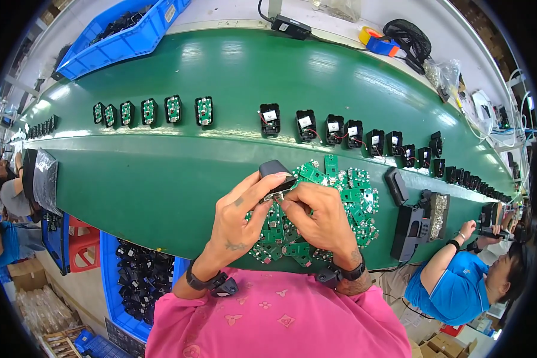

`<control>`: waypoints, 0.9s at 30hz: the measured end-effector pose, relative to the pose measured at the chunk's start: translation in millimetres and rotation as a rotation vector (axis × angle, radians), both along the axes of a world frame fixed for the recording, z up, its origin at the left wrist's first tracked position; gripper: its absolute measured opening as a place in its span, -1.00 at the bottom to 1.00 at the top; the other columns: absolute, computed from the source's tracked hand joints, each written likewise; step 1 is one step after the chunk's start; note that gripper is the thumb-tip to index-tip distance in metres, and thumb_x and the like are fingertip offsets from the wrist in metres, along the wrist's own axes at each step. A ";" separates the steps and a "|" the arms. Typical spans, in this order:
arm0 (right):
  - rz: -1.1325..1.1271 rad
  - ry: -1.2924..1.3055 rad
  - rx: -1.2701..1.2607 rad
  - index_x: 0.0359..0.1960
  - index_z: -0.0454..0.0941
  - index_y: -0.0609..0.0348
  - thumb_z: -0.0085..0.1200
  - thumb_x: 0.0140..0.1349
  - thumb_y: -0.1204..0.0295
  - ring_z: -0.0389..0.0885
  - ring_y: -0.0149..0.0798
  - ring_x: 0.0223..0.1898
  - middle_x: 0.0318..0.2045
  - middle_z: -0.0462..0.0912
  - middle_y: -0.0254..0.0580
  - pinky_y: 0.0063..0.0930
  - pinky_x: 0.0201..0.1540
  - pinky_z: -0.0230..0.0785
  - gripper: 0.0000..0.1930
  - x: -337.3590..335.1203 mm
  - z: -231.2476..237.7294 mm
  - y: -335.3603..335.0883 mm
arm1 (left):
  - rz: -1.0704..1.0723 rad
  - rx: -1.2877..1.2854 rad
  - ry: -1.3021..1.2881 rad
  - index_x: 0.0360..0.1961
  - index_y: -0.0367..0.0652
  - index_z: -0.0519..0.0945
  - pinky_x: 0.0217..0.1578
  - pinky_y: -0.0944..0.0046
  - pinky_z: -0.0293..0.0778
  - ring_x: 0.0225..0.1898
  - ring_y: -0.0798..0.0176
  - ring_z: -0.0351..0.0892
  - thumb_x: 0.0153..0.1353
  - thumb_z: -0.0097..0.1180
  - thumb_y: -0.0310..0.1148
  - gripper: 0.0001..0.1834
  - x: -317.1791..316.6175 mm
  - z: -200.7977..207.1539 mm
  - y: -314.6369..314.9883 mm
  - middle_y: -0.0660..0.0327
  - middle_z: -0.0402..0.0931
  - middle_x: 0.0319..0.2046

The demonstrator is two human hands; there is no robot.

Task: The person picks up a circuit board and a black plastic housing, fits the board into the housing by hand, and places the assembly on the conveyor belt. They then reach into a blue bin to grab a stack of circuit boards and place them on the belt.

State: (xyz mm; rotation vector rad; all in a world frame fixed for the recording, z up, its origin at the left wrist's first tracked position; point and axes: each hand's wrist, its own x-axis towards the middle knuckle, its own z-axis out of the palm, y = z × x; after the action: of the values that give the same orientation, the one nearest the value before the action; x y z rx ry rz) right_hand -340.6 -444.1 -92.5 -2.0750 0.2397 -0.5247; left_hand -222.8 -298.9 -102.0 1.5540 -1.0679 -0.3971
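Observation:
My left hand is closed around a black plastic housing, held tilted above the bench. At its open side the fingers of my right hand are pinched together; they cover whatever lies between them. A small light-coloured part shows between the two hands, too small to name. Under and beyond my hands spreads a loose heap of green circuit boards. On the far side stands a row of black housings with white parts and red wires. Farther left, several black housings with green boards inside form another row.
A blue bin of black parts stands at the back left. Another blue crate of black pieces is beside me, lower left. To the right are a dark device and a tray of small metal parts; a co-worker in blue works there.

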 end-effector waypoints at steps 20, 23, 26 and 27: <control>-0.159 0.057 -0.113 -0.38 0.53 0.27 0.08 0.23 0.42 0.62 0.12 -0.40 -0.46 0.59 -0.01 -0.11 -0.37 0.45 -0.86 5.9 -32.9 13.9 | 0.080 -0.010 0.465 0.28 -0.37 0.32 -0.10 0.29 0.66 -0.12 0.16 0.67 0.25 0.02 -0.71 -0.46 -6.0 -35.3 -12.0 -0.02 0.49 0.08; -0.388 0.031 0.000 -0.36 0.51 0.29 0.12 0.29 0.35 0.64 0.07 -0.43 -0.47 0.61 0.00 -0.15 -0.40 0.44 -0.79 -1.3 -29.3 9.1 | 0.077 0.000 0.587 0.29 -0.37 0.29 -0.14 0.28 0.70 -0.14 0.17 0.66 0.24 0.03 -0.72 -0.43 -5.6 -30.9 -15.6 -0.04 0.46 0.07; -0.274 0.122 0.196 -0.41 0.47 0.34 0.13 0.29 0.34 0.60 0.10 -0.50 -0.54 0.60 0.07 -0.09 -0.42 0.41 -0.73 -0.7 -38.4 3.5 | 0.049 -0.017 0.595 0.29 -0.37 0.30 -0.19 0.31 0.72 -0.13 0.19 0.66 0.16 0.09 -0.76 -0.38 -4.4 -36.8 -15.9 -0.05 0.46 0.06; -0.275 0.121 0.197 -0.41 0.47 0.34 0.13 0.29 0.34 0.60 0.10 -0.50 -0.54 0.60 0.07 -0.09 -0.42 0.41 -0.73 -1.9 -37.7 3.8 | 0.037 -0.027 0.550 0.29 -0.37 0.30 -0.21 0.32 0.72 -0.14 0.20 0.66 0.13 0.12 -0.78 -0.35 -4.5 -39.2 -16.0 -0.05 0.46 0.06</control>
State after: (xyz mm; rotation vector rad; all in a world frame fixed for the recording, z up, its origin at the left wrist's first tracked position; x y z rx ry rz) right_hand -342.5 -440.4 -130.2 -1.8925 0.6291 -0.5175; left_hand -227.3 -314.9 -141.2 1.3265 -0.6121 -0.7304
